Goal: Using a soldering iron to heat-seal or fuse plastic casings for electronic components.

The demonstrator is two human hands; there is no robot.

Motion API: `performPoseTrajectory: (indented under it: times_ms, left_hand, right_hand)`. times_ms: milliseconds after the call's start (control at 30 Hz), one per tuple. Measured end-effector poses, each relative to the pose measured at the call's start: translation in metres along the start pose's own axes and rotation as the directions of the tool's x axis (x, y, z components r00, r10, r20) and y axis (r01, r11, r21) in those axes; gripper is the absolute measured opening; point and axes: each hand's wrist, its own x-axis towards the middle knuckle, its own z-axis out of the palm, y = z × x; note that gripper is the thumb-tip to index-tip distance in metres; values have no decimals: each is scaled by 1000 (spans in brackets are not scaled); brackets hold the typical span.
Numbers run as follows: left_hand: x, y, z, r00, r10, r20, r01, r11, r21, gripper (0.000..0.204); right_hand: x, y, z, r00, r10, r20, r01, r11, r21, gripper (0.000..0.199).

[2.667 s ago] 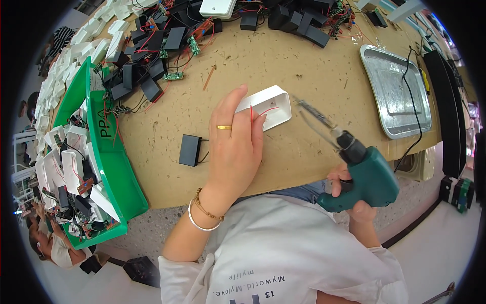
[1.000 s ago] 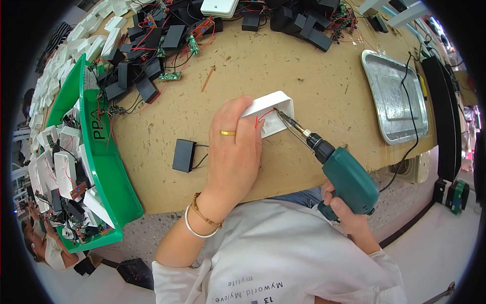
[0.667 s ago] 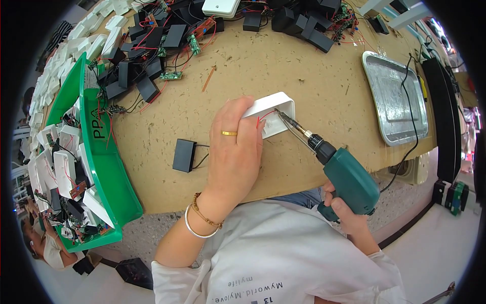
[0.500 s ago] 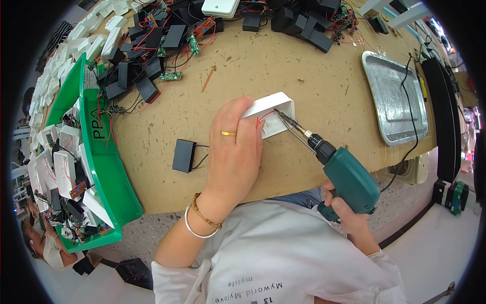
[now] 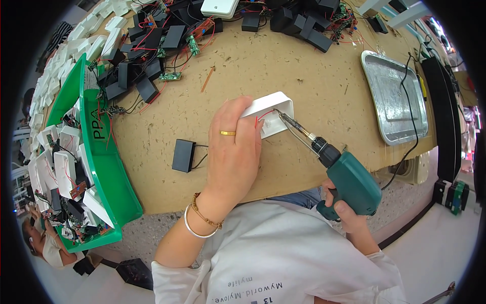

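My left hand (image 5: 235,139) is closed around a white plastic housing (image 5: 277,104), open side toward me, just above the cardboard-covered table. A thin red wire (image 5: 265,114) runs inside the housing. In my right hand (image 5: 344,207) is a green pistol-grip soldering gun (image 5: 354,182); its hot tip and a slim feed tube reach into the housing, at the end of the red wire. The exact contact at the tip is too small to make out. Left of my wrist lies a black box (image 5: 183,155), its black cable passing under my left hand.
A green bin (image 5: 109,172) of white housings and circuit boards stands at left. Black boxes (image 5: 174,36) with wired boards are heaped along the far side, white housings (image 5: 76,35) at far left. A metal tray (image 5: 400,101) lies right, the gun's black cord (image 5: 405,157) crossing it.
The soldering gun's body has dipped slightly down and to the right, its tip still inside the housing. My left hand and the housing have hardly shifted.
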Motion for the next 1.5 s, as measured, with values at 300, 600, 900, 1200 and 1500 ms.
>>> performPoseTrajectory:
  times_ms: [300,600,900,1200,1500]
  left_hand:
    - [4,8,-6,999,-6,-38,3,996,-88,22]
    - [-2,11,-27,976,184,-117,-165,974,152,27]
    - [11,5,-22,982,147,-117,-145,989,22,22]
    - [12,5,1,994,87,-61,-80,990,116,13]
    - [14,4,4,992,124,-10,-118,965,236,9]
  right_hand:
    - [-1,1,0,1000,-3,-1,3,1000,17,51]
    - [0,5,-3,999,3,46,-3,1000,14,52]
    - [-1,10,-8,996,-35,79,43,994,-105,52]
    - [-1,3,-3,996,30,85,-17,989,-147,55]
    - [5,15,0,979,-199,46,203,970,-132,47]
